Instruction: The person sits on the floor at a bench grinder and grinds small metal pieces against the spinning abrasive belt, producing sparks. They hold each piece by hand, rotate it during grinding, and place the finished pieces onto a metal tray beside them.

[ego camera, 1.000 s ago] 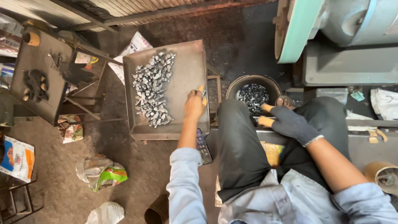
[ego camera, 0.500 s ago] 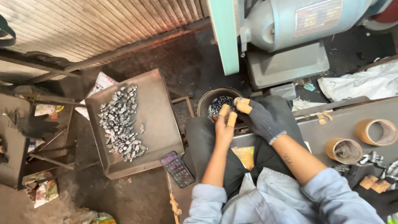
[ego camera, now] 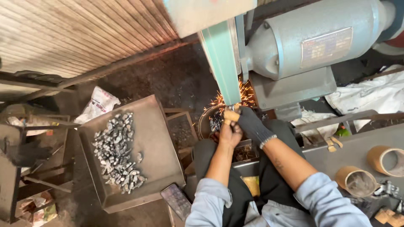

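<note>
Both hands are up at the green belt (ego camera: 221,59) of the big grey grinder (ego camera: 303,46). The left hand (ego camera: 230,133) is bare. Its fingers are curled shut, w/ tan tape on the tips. The right hand (ego camera: 252,124) wears a dark glove, and its fingers are closed too. The 2 hands touch each other and pinch something small against the bottom end of the belt. The small piece is hidden by the fingers, so can't tell its shape. Orange sparks (ego camera: 229,97) fly out on both sides of the belt, right above the hands.

Just under the hands is a round dark bucket (ego camera: 207,122) on the floor, w/ shiny metal bits inside. The person sits w/ black trousers and light blue sleeves, knees on each side of the bucket.

To the left is a grey metal tray (ego camera: 155,126), tilted a bit. A long pile of small silver metal pieces (ego camera: 118,151) lies in the tray's left half, well apart from the hands. A phone (ego camera: 176,201) lies at the tray's near right corner, just beside the left elbow.

On the right is a grey bench (ego camera: 328,153). 2 brown tape rolls (ego camera: 357,180) sit near its near edge. White cloth (ego camera: 370,94) lies behind the bench. A white bag (ego camera: 99,103) lies on the floor past the tray's far corner.
</note>
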Demonstrator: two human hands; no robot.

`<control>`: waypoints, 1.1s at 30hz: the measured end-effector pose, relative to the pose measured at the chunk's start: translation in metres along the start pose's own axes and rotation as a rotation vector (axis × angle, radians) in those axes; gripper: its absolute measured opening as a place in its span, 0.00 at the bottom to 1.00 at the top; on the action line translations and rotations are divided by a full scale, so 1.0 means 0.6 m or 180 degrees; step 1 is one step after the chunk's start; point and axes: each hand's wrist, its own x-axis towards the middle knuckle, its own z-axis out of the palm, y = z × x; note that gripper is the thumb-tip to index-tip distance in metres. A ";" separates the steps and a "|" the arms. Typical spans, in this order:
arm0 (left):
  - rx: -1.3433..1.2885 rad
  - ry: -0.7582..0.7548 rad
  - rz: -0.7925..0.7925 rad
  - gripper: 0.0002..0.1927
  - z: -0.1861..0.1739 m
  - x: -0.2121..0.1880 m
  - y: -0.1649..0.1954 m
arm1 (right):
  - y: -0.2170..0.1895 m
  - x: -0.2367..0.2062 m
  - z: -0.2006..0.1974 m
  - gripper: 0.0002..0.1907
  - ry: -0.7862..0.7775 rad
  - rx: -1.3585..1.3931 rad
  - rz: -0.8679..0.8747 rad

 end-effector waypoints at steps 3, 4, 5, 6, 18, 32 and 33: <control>0.0302 0.0066 0.0094 0.08 -0.026 -0.005 0.014 | -0.026 -0.008 0.012 0.15 0.0059 -0.0114 0.0212; 0.0756 -0.0122 0.0207 0.08 -0.033 -0.016 0.021 | -0.041 -0.018 0.011 0.16 -0.0008 -0.0202 0.0164; 0.1246 -0.0319 0.0389 0.08 -0.037 -0.038 0.032 | -0.064 -0.038 -0.002 0.18 -0.0418 -0.0219 0.0089; 0.1957 -0.0590 0.0601 0.08 -0.041 -0.059 0.045 | -0.086 -0.059 -0.015 0.18 -0.0742 -0.0566 -0.0198; 0.4772 0.0126 0.3053 0.26 0.033 -0.178 -0.022 | -0.049 -0.146 -0.024 0.16 -0.0133 0.0510 0.0436; 0.2618 0.0364 0.2397 0.11 -0.030 -0.095 0.024 | -0.033 -0.089 -0.010 0.19 -0.1044 -0.0269 -0.1214; 0.3442 0.0325 0.2538 0.11 -0.029 -0.112 0.016 | -0.048 -0.112 -0.016 0.20 -0.0769 -0.0351 -0.1202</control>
